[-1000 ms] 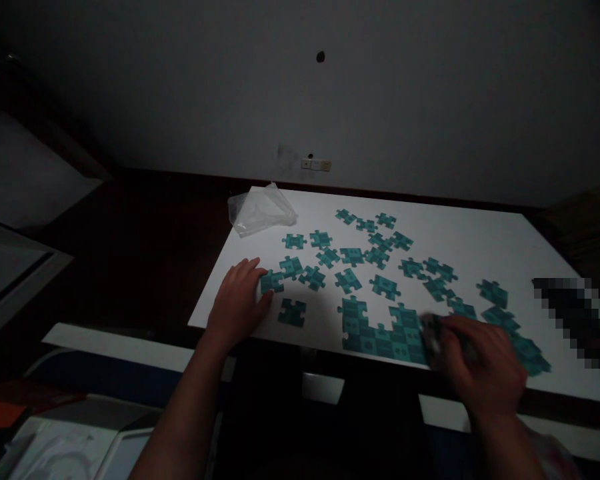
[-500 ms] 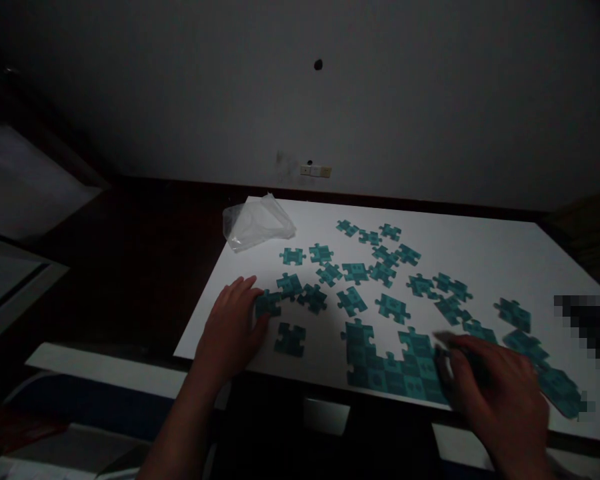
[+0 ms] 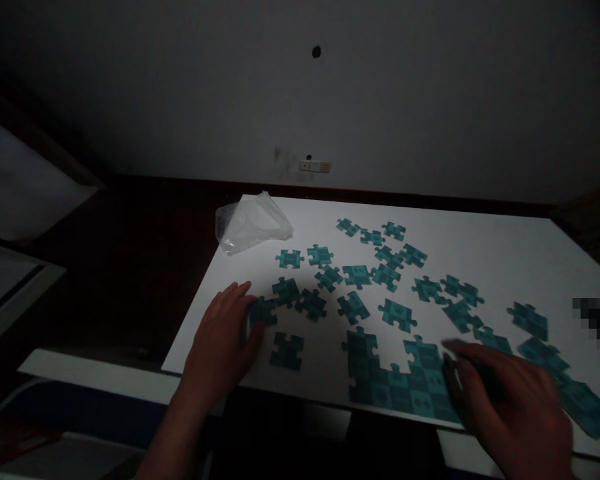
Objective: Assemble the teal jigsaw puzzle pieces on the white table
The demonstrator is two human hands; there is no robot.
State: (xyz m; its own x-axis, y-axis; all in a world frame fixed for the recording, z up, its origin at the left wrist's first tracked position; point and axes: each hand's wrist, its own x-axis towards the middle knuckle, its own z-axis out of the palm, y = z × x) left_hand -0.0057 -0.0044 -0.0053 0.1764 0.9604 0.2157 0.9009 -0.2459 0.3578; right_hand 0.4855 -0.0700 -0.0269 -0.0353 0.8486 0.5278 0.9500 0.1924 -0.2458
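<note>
The left hand (image 3: 223,343) lies flat, palm down, fingers loosely spread on the white matte board (image 3: 480,257), its fingertips touching a loose teal cardboard puzzle piece (image 3: 263,311) and holding nothing. The right hand (image 3: 513,407) arches over the board's near edge, fingers curled onto the right end of the joined block of teal puzzle pieces (image 3: 395,377); whether it grips a piece cannot be told. More knobbed teal pieces (image 3: 396,313) lie scattered beyond the block. A crumpled clear plastic bag (image 3: 253,223) sits at the board's far left corner.
</note>
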